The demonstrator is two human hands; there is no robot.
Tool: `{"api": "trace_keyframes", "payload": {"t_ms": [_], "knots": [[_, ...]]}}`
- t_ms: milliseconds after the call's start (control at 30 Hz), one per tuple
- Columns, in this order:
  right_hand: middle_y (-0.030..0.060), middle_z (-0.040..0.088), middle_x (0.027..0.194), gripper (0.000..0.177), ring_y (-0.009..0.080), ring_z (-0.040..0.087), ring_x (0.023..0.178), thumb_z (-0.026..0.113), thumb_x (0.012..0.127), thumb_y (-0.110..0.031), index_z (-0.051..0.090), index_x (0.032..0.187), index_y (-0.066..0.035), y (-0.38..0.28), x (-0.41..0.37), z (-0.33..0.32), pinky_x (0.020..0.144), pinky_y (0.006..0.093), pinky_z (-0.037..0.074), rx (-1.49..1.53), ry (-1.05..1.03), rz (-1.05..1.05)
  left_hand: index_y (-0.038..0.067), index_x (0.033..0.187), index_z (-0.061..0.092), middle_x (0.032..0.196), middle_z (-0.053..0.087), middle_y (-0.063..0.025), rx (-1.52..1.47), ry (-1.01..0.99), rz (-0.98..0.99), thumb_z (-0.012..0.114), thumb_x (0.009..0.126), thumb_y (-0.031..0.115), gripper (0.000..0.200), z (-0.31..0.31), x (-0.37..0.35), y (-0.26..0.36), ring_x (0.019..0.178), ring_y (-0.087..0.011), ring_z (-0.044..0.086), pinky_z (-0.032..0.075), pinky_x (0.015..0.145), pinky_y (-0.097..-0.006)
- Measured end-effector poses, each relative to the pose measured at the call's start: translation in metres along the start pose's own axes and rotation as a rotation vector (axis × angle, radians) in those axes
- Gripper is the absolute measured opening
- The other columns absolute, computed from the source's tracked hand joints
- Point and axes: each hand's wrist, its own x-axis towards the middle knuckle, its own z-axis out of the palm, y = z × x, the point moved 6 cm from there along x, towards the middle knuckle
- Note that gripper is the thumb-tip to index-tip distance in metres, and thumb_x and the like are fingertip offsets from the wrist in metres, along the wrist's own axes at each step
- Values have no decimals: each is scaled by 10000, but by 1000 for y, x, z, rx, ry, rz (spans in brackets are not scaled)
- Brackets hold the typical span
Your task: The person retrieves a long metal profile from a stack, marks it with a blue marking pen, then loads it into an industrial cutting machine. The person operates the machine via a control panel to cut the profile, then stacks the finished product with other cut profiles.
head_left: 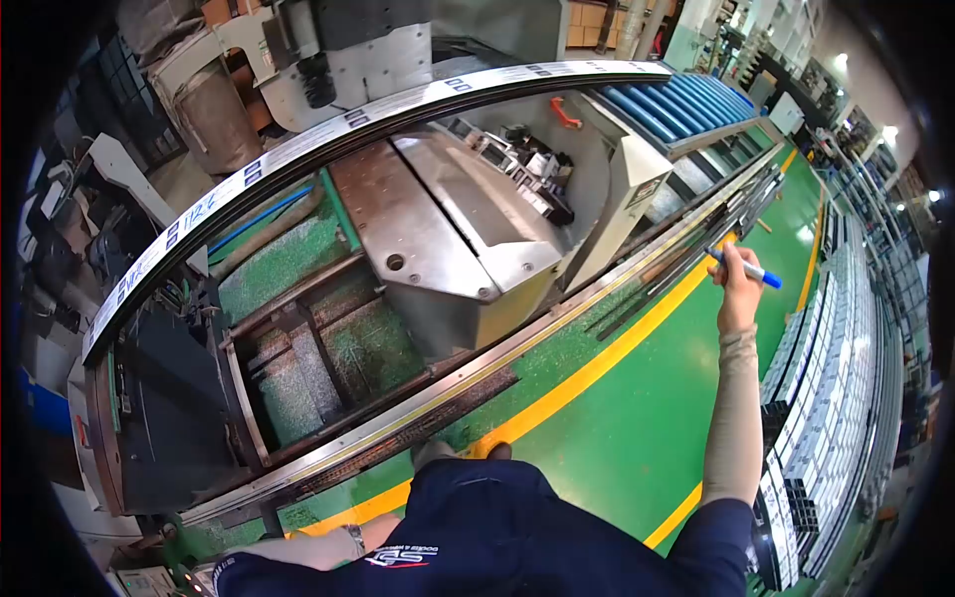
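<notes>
Fingers of the right hand (738, 289) are clenched around a blue marker pen (758, 272), held at arm's length toward 2 o'clock, tip pointing away.

Green floor (637, 418) with a yellow line (587, 373) runs from 6 to 2 o'clock. A saw machine (448, 239) fills the centre. A long labelled profile (298, 149) arcs from 9 to 12 o'clock. A second profile (517, 343) lies along the machine's near edge. Stacked profiles (831, 338) stand at 3 o'clock.

The left hand is hidden past the wristwatch (353, 537) at 7 o'clock; the state of its fingers cannot be told.

Risks, as judged: the outstretched reach shifts weight forward, and the swarf (557, 348) scattered near the shoe (438, 453) could cause a slip toward the machine. A loosened grip would drop the pen among the profiles.
</notes>
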Motion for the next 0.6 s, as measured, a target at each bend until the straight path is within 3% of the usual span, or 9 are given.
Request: {"api": "trace_keyframes", "payload": {"t_ms": [167, 200, 300, 400, 500, 600], "knots": [[9, 546, 681, 176, 93, 525, 567, 651, 935, -205, 594, 883, -47, 10, 9, -20, 600, 246, 502, 32, -9, 1, 37, 826, 648, 772, 660, -236, 151, -195, 71, 662, 738, 266, 245, -34, 79, 31, 787, -447, 634, 499, 670, -527], [5, 540, 693, 162, 92, 510, 569, 650, 935, -197, 601, 913, -44, 10, 12, -13, 607, 255, 508, 42, -28, 12, 3, 820, 638, 819, 651, -255, 197, -292, 162, 633, 801, 258, 256, -44, 95, 48, 775, -453, 609, 478, 655, -514], [-6, 527, 712, 144, 75, 496, 592, 643, 939, -184, 606, 945, -45, 15, 34, 10, 649, 248, 510, 47, -122, -7, -10, 806, 629, 769, 637, -260, 116, -206, 216, 665, 763, 263, 278, -65, 135, 83, 757, -468, 606, 472, 631, -520], [-15, 508, 700, 130, 65, 485, 610, 625, 956, -179, 601, 958, -51, 14, 71, 40, 693, 259, 530, 70, -219, -53, -17, 805, 619, 763, 636, -259, 158, -205, 125, 664, 765, 248, 271, -65, 173, 73, 754, -470, 606, 478, 635, -520], [-14, 509, 727, 127, 64, 485, 637, 625, 963, -176, 589, 958, -54, 15, 116, 82, 710, 263, 520, 151, -329, -69, -22, 785, 610, 749, 634, -254, 60, -68, 163, 666, 772, 247, 275, -79, 199, 80, 743, -465, 611, 483, 638, -515], [-7, 532, 795, 106, 67, 488, 652, 629, 953, -149, 591, 986, -57, 22, 159, 142, 716, 263, 515, 302, -465, -40, -7, 794, 634, 735, 635, -251, -4, 104, 74, 668, 780, 248, 258, -92, 223, 82, 729, -453, 622, 486, 640, -509]]}}
